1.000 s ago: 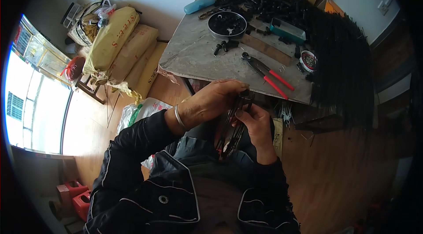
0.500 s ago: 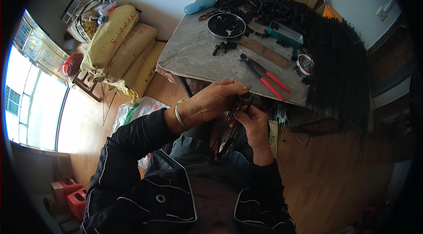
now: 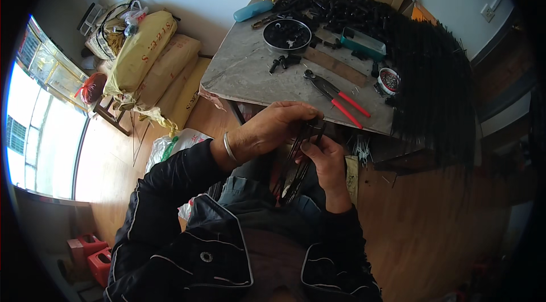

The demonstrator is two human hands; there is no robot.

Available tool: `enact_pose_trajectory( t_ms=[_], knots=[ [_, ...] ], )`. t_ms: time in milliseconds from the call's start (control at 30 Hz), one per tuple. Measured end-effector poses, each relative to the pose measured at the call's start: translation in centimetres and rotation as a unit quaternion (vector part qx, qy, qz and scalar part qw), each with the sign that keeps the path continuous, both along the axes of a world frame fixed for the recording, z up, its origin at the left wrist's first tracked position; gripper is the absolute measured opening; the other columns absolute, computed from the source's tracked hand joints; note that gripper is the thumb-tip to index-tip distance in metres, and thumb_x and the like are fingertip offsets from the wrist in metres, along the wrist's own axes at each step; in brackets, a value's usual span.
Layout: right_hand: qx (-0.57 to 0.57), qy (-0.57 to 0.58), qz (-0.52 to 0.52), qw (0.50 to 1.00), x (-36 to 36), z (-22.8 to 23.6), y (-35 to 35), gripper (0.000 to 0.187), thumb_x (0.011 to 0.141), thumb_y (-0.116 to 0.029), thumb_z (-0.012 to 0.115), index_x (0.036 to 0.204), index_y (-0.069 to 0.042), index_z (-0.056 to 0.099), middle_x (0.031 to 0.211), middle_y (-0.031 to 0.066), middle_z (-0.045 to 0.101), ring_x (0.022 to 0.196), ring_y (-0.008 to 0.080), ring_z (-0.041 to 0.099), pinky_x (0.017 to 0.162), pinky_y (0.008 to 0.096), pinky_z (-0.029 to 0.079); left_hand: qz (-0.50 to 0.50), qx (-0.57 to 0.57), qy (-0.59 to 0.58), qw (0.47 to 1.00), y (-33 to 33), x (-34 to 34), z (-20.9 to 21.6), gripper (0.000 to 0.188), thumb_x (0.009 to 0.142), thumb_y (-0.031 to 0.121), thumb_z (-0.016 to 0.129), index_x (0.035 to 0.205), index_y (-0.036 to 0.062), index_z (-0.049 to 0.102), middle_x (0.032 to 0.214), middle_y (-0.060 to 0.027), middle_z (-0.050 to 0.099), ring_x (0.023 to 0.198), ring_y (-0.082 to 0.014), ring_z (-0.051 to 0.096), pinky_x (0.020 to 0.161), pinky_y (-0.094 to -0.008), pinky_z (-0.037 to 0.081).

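In front of my lap, just off the table's near edge, is a bundle of thin black rods (image 3: 292, 180) resembling umbrella ribs. It hangs downward between my hands. My left hand (image 3: 270, 128), with a metal bangle at the wrist, pinches its upper end; the fingertips partly hide what they grip. Lower on the right side, my right hand (image 3: 325, 161) has its thumb and fingers closed around the rods. Red-handled cutting pliers (image 3: 339, 99) lie beyond my hands on the grey table (image 3: 239, 69).
The table bears a round tin (image 3: 287, 47) of small black parts, a teal box (image 3: 364, 45), a bowl of metal bits (image 3: 389, 81), a wooden strip (image 3: 335, 67) and heaped black tubes (image 3: 335, 9). Long black rods (image 3: 429, 86) overhang its right side. Stacked sacks (image 3: 149, 54) stand left.
The whole view has shifted slightly, the table moving a little left. Both hands keep their hold on the black rods, with only small finger movement at the top end.
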State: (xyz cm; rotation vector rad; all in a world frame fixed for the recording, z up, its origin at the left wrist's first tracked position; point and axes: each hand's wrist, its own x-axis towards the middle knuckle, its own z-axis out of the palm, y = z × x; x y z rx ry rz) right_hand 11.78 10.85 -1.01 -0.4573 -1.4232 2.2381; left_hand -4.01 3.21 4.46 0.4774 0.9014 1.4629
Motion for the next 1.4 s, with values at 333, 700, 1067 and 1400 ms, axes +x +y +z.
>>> enact_pose_trajectory(
  t_ms=[333,700,1067,1400],
  knots=[
    [0.005,0.001,0.0,1.0,0.1,0.1,-0.2,0.008,0.089,-0.009,0.067,0.09,-0.001,0.065,0.081,0.003,0.067,0.07,0.0094,0.061,0.065,0.0233,0.047,0.003,0.017,-0.015,1.0,0.0,-0.5,-1.1,0.027,0.09,0.013,0.054,0.113,-0.0007,0.061,0.104,-0.0077,0.064,0.095,-0.0179,0.061,0.089,-0.0335,0.047],
    [0.017,0.0,0.008,1.0,0.0,-0.2,0.0,0.009,0.089,-0.009,0.066,0.09,0.0,0.065,0.081,0.0032,0.067,0.07,0.0094,0.06,0.066,0.0233,0.047,-0.04,0.014,-0.036,0.998,-0.1,-0.5,-0.3,0.031,0.092,0.014,0.053,0.114,-0.0052,0.061,0.106,-0.0109,0.064,0.098,-0.0206,0.062,0.092,-0.0356,0.048],
    [0.001,0.012,0.008,1.0,0.0,-0.4,0.3,0.009,0.089,-0.009,0.067,0.092,0.0,0.064,0.082,0.0037,0.066,0.07,0.0099,0.06,0.066,0.024,0.048,0.013,-0.019,0.069,0.997,-0.1,-0.4,0.2,0.025,0.093,0.02,0.063,0.109,-0.0001,0.065,0.1,-0.0051,0.067,0.088,-0.0139,0.064,0.084,-0.0293,0.051],
    [-0.016,0.019,-0.039,0.999,0.1,0.2,0.0,0.013,0.092,-0.012,0.065,0.094,0.001,0.064,0.083,0.0048,0.066,0.071,0.0105,0.061,0.067,0.0247,0.048,0.013,0.082,0.239,0.967,-0.3,0.4,0.7,0.027,0.087,0.004,0.068,0.113,0.0045,0.063,0.096,0.0013,0.066,0.086,-0.0059,0.061,0.075,-0.0212,0.051]
  ],
)
